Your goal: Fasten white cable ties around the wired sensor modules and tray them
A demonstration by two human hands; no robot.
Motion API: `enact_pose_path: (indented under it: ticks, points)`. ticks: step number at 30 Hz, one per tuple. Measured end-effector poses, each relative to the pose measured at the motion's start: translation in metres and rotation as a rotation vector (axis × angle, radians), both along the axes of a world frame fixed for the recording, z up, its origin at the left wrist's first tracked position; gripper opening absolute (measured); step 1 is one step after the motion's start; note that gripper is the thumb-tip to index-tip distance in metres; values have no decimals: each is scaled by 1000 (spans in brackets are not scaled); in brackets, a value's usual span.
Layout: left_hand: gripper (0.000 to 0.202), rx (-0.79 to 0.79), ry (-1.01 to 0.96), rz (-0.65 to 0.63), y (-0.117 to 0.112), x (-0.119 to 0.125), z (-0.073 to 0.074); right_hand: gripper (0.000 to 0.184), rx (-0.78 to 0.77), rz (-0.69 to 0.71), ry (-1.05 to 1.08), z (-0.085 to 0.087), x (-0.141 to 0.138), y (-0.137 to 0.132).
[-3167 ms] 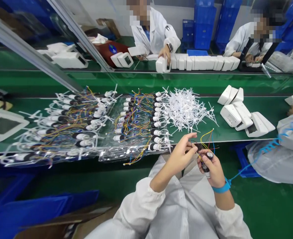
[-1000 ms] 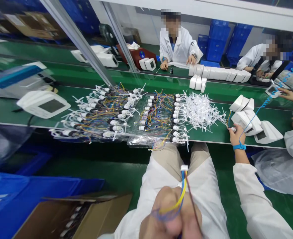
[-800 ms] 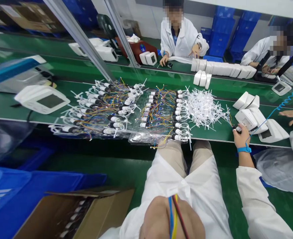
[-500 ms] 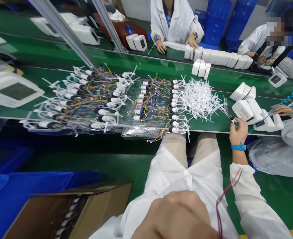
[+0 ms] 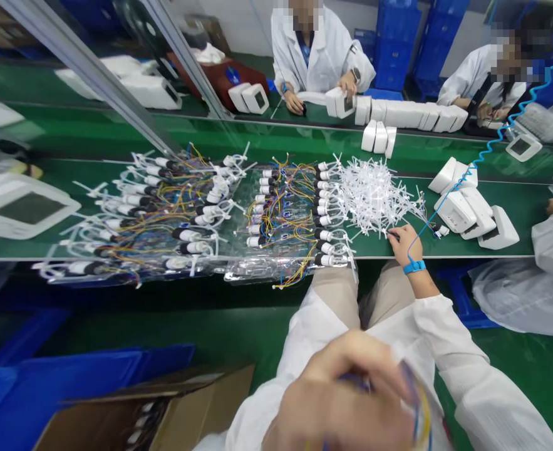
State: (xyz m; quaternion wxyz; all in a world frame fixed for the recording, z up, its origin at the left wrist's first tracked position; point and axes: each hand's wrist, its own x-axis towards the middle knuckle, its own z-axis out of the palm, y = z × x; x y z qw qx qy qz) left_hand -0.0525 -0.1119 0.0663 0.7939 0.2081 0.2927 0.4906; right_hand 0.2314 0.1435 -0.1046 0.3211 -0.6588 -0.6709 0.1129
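My left hand (image 5: 346,401) is close to the camera and smeared by motion. Its fingers curl around a bundle of thin wires (image 5: 424,413), blue and yellow among them; what the wires lead to is hidden. At the bench's front edge, my right hand (image 5: 402,244) pinches its fingertips beside a heap of white cable ties (image 5: 370,194). Whatever lies between those fingertips is too small to name. A blue wrist strap (image 5: 414,267) with a coiled cord circles my right wrist. Just right of that hand lies a small wired connector (image 5: 440,230).
Rows of wired white-and-black cylinders (image 5: 182,235) lie on plastic bags to the left. White device housings (image 5: 454,210) stand at the right, a larger white device (image 5: 27,207) far left. Co-workers sit opposite and at right. A cardboard box (image 5: 210,407) is below left.
My right hand has moved left from the small connector to the cable ties. My left hand has turned, showing blue and yellow wires. Across the bench, a co-worker now holds a white device.
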Motion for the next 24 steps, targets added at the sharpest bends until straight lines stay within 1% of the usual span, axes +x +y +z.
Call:
enact_pose_path:
  ticks: [2, 3, 4, 7, 10, 13, 15, 17, 19, 21, 24]
  points:
    - [17, 193, 111, 37, 28, 13, -12, 17, -2, 14, 13, 1, 2, 4]
    - [18, 203, 125, 62, 42, 20, -19, 16, -1, 27, 22, 3, 3, 5]
    - [21, 140, 93, 84, 54, 27, -27, 15, 1, 41, 34, 5, 5, 5]
    - [30, -175, -109, 121, 82, 45, -49, 15, 6, 75, 68, 11, 12, 0]
    - [29, -410, -281, 141, 100, 59, -63, 22, 14, 60, 135, 14, 17, -14]
    - [22, -565, -361, 159, 116, 74, -72, 32, -12, -4, 355, 14, 19, -30]
    - [21, -623, -368, 203, 126, 87, -78, 38, -44, -43, 542, 13, 18, -39]
    - [25, -627, -358, 263, 137, 100, -85, 40, -64, -72, 695, 13, 17, -44]
    - [29, -584, -341, 298, 149, 113, -91, 41, -62, -106, 808, 13, 15, -46]
    - [31, -509, -320, 303, 161, 123, -94, 41, -35, -145, 915, 14, 12, -45]
    - [31, -350, -288, 296, 181, 133, -96, 41, 24, -180, 1074, 17, 7, -40]
